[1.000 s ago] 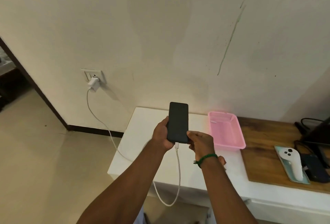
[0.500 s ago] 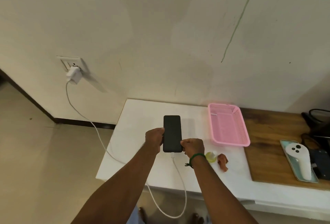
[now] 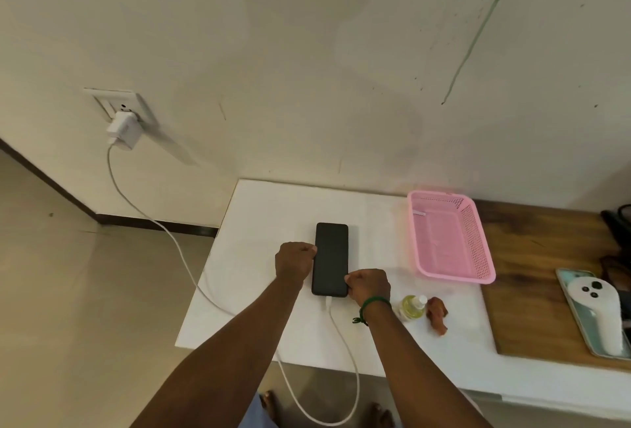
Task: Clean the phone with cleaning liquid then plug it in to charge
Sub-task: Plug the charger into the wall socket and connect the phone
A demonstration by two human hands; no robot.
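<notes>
White tabletop [image 3: 266, 216]: slim black rectangular phone [image 3: 330, 257] flat near its middle, white charging cable [image 3: 328, 308] plugged into near end. Pinched at left edge by left hand [image 3: 293, 262], at near right corner by right hand [image 3: 370, 286].

Soft, warm, fairly even indoor light; moderately bright; charger [image 3: 123, 129] throws long soft shadow down-right across wall [image 3: 307, 52], so source up-left; faint shadow right of phone [image 3: 330, 258]; white table [image 3: 259, 222] near washed out; pink basket [image 3: 454, 276] blooms pink onto wall; wide-angle bending at edges; slight overall softness.
</notes>
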